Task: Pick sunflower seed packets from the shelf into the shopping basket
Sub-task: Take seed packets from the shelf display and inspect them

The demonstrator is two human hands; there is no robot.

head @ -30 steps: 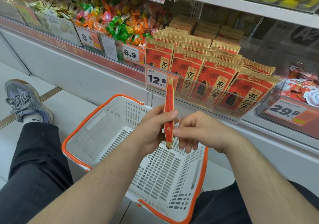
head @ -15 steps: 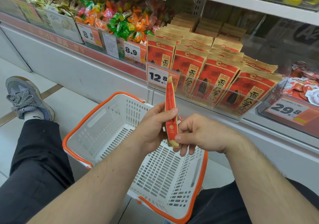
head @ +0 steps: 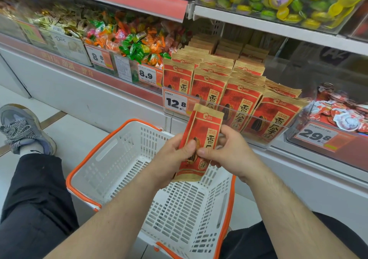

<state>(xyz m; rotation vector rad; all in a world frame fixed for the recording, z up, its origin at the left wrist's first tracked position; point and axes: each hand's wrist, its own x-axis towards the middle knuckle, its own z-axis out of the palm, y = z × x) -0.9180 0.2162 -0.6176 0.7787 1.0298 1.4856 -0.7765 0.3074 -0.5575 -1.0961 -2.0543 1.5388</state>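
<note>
A red and gold sunflower seed packet (head: 203, 131) stands upright above the white shopping basket with orange rim (head: 111, 145), its printed face toward me. My left hand (head: 171, 159) grips its left edge with the thumb on the front. My right hand (head: 229, 151) pinches its right side, thumb on the front. A second packet edge shows just behind it. Several rows of the same packets (head: 241, 101) stand on the shelf behind a clear guard, just beyond my hands. The basket holds nothing I can see.
Bins of wrapped candy (head: 137, 41) fill the shelf to the left, with price tags 8.9 (head: 147, 75) and 12.8 (head: 175, 103). A red snack bin (head: 338, 111) is at right. My legs flank the basket; a grey shoe (head: 22, 127) rests on the floor at left.
The packet was edge-on to me; both hands have turned it so its printed front faces me. The view has moved closer to the shelf.
</note>
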